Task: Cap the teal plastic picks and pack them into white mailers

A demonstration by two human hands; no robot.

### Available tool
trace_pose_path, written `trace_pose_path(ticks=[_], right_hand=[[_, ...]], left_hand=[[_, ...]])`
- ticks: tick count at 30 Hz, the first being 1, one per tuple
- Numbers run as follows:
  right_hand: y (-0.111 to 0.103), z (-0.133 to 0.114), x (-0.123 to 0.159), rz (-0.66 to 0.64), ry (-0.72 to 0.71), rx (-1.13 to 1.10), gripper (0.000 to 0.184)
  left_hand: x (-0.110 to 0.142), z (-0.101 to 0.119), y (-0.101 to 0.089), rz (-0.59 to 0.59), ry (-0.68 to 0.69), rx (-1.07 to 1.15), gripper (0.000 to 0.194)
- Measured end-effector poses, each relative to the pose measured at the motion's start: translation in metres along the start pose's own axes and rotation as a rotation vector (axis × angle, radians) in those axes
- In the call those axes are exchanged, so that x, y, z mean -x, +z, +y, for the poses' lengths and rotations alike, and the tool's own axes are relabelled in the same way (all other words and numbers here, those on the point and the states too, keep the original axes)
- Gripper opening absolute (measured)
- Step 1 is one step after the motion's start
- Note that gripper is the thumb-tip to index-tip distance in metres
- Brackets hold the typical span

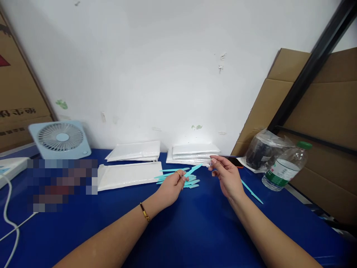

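Over the blue bench (192,234), your left hand (171,188) grips one turquoise tool (193,170) above similar pieces (193,182); I can't tell whether your right hand (228,179) holds anything.

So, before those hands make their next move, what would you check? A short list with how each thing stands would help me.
1. Left hand grips a turquoise tool: ok, held between thumb and fingers.
2. Right hand is free: cannot tell, something small and clear may be at its fingertips.
3. Loose turquoise tools all in one pile: not ok, a stray tool lies beside the right forearm.
4. Bottle is capped and apart from both hands: ok.
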State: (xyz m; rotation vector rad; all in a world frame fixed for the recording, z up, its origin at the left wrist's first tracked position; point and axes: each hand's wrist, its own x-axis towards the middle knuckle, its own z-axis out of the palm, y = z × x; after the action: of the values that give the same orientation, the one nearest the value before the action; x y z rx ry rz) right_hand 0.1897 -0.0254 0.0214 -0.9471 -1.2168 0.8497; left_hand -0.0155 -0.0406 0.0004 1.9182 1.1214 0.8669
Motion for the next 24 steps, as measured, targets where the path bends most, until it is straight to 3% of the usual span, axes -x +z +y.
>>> trace_pose_path(ticks=[4,10,15,18,19,21,23,24], right_hand=[[0.002,0.001,0.001,0.032,-0.050,0.044,0.032],[0.007,0.003,0.004,-0.043,-0.012,0.016,0.028],[0.011,0.006,0.007,-0.180,0.028,0.095,0.029],[0.004,0.008,0.002,-0.272,0.057,0.199,0.030],[0.000,0.010,-0.001,-0.324,0.067,0.248,0.030],[-0.007,0.014,-0.006,-0.473,0.098,0.365,0.029],[-0.013,0.018,-0.009,-0.613,0.105,0.503,0.028],[-0.015,0.020,-0.010,-0.653,0.079,0.571,0.028]], left_hand=[[0.000,-0.001,0.000,-0.009,-0.006,-0.029,0.026],[0.000,0.001,0.000,-0.004,0.014,-0.023,0.023],[0.001,0.001,-0.001,-0.010,0.052,-0.114,0.028],[0.000,-0.002,-0.010,0.008,0.087,-0.323,0.031],[0.000,-0.004,-0.014,0.035,0.105,-0.428,0.034],[-0.002,-0.010,-0.021,0.076,0.124,-0.636,0.059],[-0.005,-0.018,-0.026,0.047,0.095,-0.766,0.082],[-0.006,-0.021,-0.026,0.015,0.074,-0.797,0.083]])
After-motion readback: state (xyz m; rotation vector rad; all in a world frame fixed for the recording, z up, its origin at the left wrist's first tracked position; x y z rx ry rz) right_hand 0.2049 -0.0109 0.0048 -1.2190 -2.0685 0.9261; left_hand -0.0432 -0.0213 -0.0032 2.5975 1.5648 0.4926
